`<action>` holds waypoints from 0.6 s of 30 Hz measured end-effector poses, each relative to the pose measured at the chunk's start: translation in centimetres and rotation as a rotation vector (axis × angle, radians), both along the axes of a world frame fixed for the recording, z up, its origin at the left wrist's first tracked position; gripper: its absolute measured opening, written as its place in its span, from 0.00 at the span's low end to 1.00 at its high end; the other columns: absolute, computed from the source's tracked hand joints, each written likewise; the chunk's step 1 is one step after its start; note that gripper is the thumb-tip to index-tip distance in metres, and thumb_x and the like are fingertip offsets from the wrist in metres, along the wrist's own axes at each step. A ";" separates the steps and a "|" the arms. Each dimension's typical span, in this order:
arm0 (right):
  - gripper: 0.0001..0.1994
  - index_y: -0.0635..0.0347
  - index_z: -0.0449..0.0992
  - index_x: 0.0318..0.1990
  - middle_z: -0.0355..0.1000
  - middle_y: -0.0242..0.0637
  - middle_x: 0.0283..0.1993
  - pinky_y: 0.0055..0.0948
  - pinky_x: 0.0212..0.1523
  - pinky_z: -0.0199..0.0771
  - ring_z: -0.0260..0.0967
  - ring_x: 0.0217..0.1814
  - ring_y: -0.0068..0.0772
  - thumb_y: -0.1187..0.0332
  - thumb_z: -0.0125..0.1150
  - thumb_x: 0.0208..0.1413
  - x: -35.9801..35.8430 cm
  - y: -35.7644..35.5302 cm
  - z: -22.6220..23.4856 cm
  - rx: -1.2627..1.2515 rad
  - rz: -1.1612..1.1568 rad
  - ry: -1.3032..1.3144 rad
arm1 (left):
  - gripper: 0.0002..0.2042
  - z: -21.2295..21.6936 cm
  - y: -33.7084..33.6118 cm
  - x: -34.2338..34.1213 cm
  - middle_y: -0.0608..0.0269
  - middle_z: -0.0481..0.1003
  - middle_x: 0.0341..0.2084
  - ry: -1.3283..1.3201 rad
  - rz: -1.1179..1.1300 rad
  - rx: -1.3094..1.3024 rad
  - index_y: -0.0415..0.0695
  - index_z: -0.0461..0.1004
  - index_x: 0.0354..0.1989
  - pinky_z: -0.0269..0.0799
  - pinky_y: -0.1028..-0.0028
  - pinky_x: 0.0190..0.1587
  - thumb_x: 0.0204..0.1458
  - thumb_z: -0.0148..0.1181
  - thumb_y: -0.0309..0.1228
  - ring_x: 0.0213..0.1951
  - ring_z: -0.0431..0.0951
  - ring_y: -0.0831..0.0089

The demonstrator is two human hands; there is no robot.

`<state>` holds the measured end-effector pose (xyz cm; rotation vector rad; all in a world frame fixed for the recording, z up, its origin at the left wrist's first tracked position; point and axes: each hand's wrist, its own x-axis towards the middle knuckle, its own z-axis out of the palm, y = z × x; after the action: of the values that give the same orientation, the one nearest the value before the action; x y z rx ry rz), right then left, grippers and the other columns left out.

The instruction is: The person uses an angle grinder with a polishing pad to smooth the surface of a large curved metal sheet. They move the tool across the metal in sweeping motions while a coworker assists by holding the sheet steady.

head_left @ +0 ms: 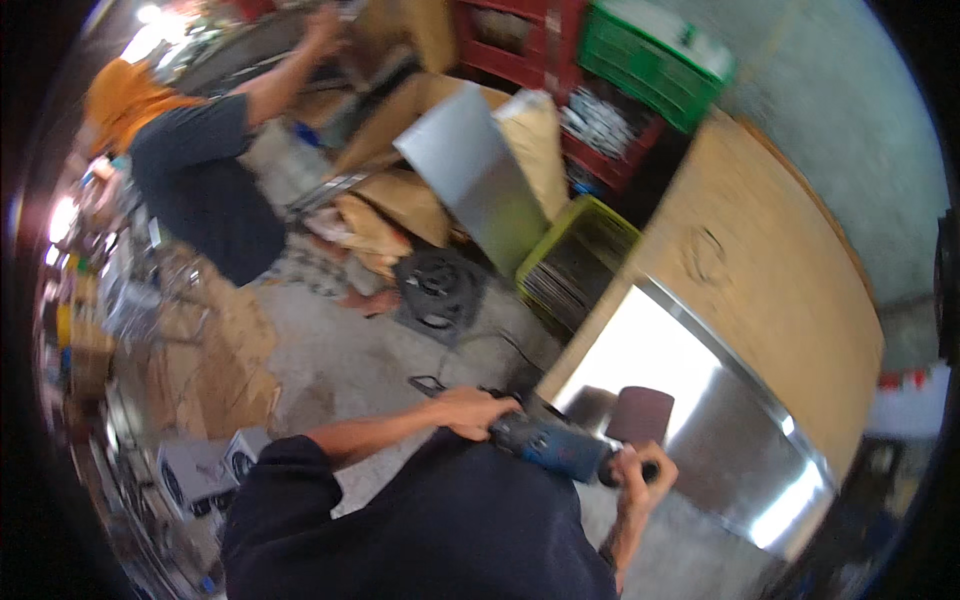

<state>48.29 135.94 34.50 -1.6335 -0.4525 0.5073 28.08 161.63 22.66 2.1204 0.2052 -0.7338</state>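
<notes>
Both of my hands hold a blue-and-black handheld drum sander (560,450) in front of my body. My left hand (470,411) is wrapped round its rear end. On the front end, my right hand (642,476) is closed round the black knob handle. A brown abrasive drum (640,414) sticks out from the tool over a shiny metal sheet (725,440). Whether the drum touches the sheet I cannot tell. The sheet lies along the near edge of a wooden board (785,290) and reflects bright light.
A yellow-green crate (620,222) stands beyond the board's left corner, near a leaning metal panel (470,165). Green (650,60) and red crates (512,45) are stacked behind. At the far left a person (200,170) in an orange head covering reaches out. A black fan-like object (438,290) sits on the floor.
</notes>
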 end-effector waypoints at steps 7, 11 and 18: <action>0.16 0.60 0.71 0.20 0.68 0.27 0.19 0.24 0.24 0.60 0.61 0.21 0.16 0.74 0.71 0.57 0.7 1.3 1.7 -0.062 0.040 -0.012 | 0.34 1.8 -0.3 2.1 0.42 0.85 0.35 -0.001 0.028 0.174 0.48 0.71 0.65 0.80 0.50 0.44 0.43 0.66 0.33 0.38 0.87 0.44; 0.16 0.60 0.70 0.19 0.66 0.27 0.17 0.26 0.23 0.57 0.59 0.20 0.18 0.79 0.66 0.58 1.0 1.3 0.6 -0.060 0.034 -0.055 | 0.33 1.3 0.7 3.8 0.40 0.84 0.34 0.027 -0.001 0.219 0.46 0.73 0.62 0.80 0.50 0.45 0.42 0.65 0.34 0.39 0.86 0.43; 0.16 0.62 0.69 0.21 0.68 0.30 0.21 0.27 0.29 0.62 0.61 0.25 0.21 0.79 0.67 0.60 2.5 4.1 -1.3 -0.073 -0.016 0.005 | 0.33 -0.2 5.9 6.6 0.40 0.84 0.32 -0.004 -0.092 0.347 0.47 0.74 0.63 0.81 0.49 0.45 0.42 0.65 0.35 0.39 0.86 0.41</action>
<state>50.76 140.08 33.25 -1.7038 -0.4217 0.5208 34.72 167.50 22.49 2.4734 0.2483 -0.7922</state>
